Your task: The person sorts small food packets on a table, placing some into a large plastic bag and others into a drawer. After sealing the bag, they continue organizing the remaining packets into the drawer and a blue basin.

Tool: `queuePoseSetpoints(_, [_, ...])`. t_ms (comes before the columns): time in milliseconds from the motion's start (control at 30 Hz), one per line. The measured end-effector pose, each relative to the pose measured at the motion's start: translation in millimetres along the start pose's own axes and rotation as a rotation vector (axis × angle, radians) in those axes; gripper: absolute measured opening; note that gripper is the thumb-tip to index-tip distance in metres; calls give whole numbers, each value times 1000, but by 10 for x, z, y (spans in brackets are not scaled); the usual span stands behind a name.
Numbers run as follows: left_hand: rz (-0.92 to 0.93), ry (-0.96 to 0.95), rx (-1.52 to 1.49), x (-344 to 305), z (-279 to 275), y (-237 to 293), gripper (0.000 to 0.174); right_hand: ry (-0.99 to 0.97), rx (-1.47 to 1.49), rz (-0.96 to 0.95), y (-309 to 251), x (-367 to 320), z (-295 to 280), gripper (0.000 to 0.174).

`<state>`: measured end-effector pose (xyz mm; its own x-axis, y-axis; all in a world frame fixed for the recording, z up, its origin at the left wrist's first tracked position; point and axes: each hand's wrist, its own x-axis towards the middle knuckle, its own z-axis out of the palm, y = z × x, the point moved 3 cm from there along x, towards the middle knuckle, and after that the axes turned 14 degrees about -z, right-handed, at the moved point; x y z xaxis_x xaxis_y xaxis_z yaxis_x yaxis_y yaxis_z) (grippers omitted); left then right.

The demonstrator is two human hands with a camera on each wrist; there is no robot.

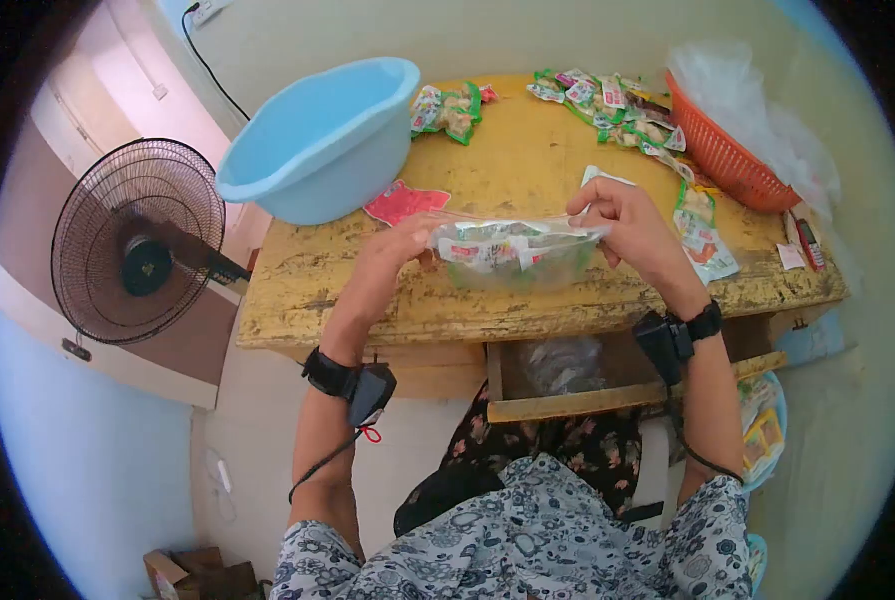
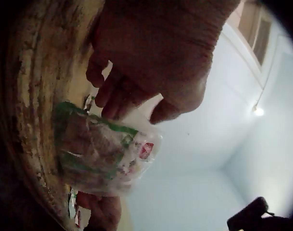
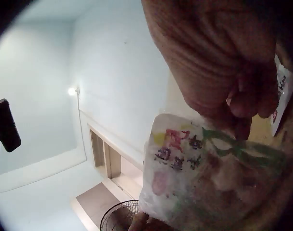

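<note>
The left hand (image 1: 399, 246) is nearly closed: its fingers are curled and pinch the left end of the top edge of a clear bag (image 1: 513, 256). The right hand (image 1: 622, 222) pinches the right end of that edge in the same way, with the thumb and curled fingers closed on the plastic. The mouth of the bag is stretched flat between the two hands. The bag hangs below the fingers, over the front edge of the table (image 1: 527, 165), and is stuffed with green, white and red snack packs. In the wrist views the fingertips are folded onto the bag's rim and the packs press against the plastic.

The table is yellow and its paint is worn. A red packet (image 1: 404, 202) lies just behind the left hand, and a blue basin (image 1: 317, 140) stands on the far left corner. Loose snack packets (image 1: 607, 100) are strewn along the back edge, reaching an orange basket (image 1: 729, 152) that holds white plastic. Under the tabletop a drawer (image 1: 567, 375) stands open above the person's lap. A black fan (image 1: 137, 240) stands on the floor to the left, against pale blue walls.
</note>
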<state>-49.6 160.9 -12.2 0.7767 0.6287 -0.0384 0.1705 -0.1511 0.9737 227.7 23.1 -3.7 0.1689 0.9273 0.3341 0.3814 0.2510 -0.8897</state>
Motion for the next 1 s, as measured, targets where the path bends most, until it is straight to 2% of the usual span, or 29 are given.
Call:
queuePoseSetpoints(33, [-18, -17, -16, -23, 16, -9, 51, -5, 0, -14, 51, 0, -2, 11])
queuePoseSetpoints(133, [293, 56, 260, -74, 127, 26, 54, -6, 13, -33, 111, -25, -7, 10])
queuePoseSetpoints(233, [319, 303, 318, -101, 365, 52, 52, -9, -25, -18, 116, -45, -20, 10])
queuePoseSetpoints(267, [252, 244, 281, -87, 354, -15, 51, -10, -48, -8, 104, -54, -23, 10])
queuePoseSetpoints(333, [121, 124, 208, -46, 324, -147, 50, 207, -402, -219, -33, -67, -55, 15])
queuePoseSetpoints(367, [119, 121, 190, -31, 322, -181, 49, 315, -580, -321, -120, -91, -51, 17])
queuePoseSetpoints(467, [94, 130, 169, -41, 321, -175, 45, 328, -469, -495, -668, -136, 27, 31])
queuePoseSetpoints(567, [46, 137, 158, -69, 317, -224, 39, 47, -672, -824, -802, -165, 248, 45])
queuePoseSetpoints(600, [31, 119, 120, -70, 324, -283, 37, -58, -643, -780, -748, -159, 321, 50])
queuePoseSetpoints(633, [-172, 158, 211, -125, 339, -190, 36, -155, -615, -718, -667, -141, 396, 54])
queuePoseSetpoints(667, [-368, 184, 316, -182, 338, -116, 35, -195, -589, -664, -632, -140, 430, 51])
queuePoseSetpoints(733, [-54, 122, 25, -109, 343, -341, 41, -297, -625, -532, -612, -131, 469, 43])
queuePoseSetpoints(767, [-41, 120, 39, -93, 373, -351, 43, -375, -678, -474, -626, -115, 436, 39])
queuePoseSetpoints(900, [-6, 130, 183, -41, 256, -459, 48, -309, -702, -486, -561, -163, 502, 33])
queuePoseSetpoints(933, [-88, 109, 160, -91, 328, -328, 61, -290, -674, -486, -514, -198, 507, 33])
queuePoseSetpoints(1000, [78, 113, 225, -28, 295, -387, 82, -277, -633, -502, -545, -184, 525, 32])
